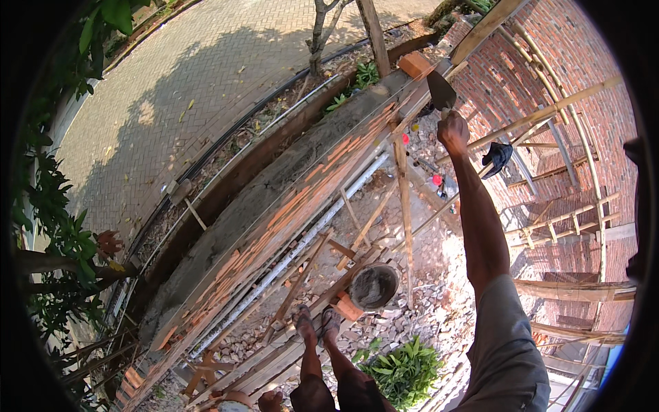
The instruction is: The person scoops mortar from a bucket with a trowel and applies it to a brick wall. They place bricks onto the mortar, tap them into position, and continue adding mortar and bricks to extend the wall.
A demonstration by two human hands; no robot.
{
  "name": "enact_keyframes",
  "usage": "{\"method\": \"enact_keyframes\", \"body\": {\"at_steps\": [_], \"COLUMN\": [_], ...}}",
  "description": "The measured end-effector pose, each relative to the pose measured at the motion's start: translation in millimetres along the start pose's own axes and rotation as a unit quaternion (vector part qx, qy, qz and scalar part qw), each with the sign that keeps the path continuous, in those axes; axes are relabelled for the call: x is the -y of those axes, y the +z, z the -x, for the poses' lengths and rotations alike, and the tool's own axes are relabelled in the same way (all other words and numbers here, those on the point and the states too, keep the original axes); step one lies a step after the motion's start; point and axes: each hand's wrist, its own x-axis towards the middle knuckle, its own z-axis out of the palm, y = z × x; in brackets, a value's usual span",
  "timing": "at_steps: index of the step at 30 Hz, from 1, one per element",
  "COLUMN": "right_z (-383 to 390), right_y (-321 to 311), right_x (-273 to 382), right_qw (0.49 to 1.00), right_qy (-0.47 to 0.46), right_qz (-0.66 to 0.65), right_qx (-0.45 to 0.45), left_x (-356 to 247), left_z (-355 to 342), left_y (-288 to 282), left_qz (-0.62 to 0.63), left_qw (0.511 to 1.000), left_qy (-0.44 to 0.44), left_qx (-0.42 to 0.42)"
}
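Observation:
At the upper right, my right hand (453, 132) is closed round the handle of a trowel (441, 91). The trowel's broad dark blade points away from me, beside an orange brick (414, 65) at the far end of the wall. Wet grey mortar (274, 175) covers the long wall top running from there to the lower left. My left hand (270, 400) shows small at the lower edge with its fingers curled. What it holds, if anything, is hidden.
My sandalled feet stand on wooden planks (274, 374) above rubble. A round bucket of mortar (374, 286) stands beside them, next to a brick (347, 307). Timber props (403, 206) and a white pipe (295, 250) line the wall. Bamboo scaffolding (563, 292) crosses the right side.

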Motion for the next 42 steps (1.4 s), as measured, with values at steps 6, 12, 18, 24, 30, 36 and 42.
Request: {"method": "enact_keyframes", "body": {"at_steps": [6,12,18,24,30,36,42], "right_z": [-8.7,-6.7,-10.4,-49.3,-126.6,-135.6,-136.6], "right_y": [-4.7,23.7,32.7,-32.8,-74.2,-96.1,-101.4], "right_x": [0.4,-32.8,-34.7,21.6,44.3,51.0,40.8], "right_qw": [0.994,0.989,0.988,0.995,0.993,0.984,0.978], "right_qy": [-0.085,-0.136,-0.037,0.096,0.014,0.011,-0.057], "right_qz": [0.064,0.050,-0.011,-0.006,0.007,0.111,0.024], "right_qx": [-0.027,0.004,0.146,0.000,0.119,0.141,0.199], "left_x": [16.4,4.7,14.3,20.7,21.3,10.3,8.2], "left_z": [9.0,1.6,-1.3,0.4,-1.8,-1.8,-1.9], "left_y": [19.7,17.6,20.1,22.5,25.8,20.8,18.4], "left_qz": [0.023,-0.015,-0.013,0.064,-0.026,0.033,0.010], "left_qw": [0.995,0.997,0.999,0.991,0.996,0.994,0.994], "left_qy": [-0.091,-0.054,-0.047,-0.115,0.036,-0.105,-0.097], "left_qx": [-0.018,-0.044,0.010,-0.006,-0.075,0.015,0.049]}}
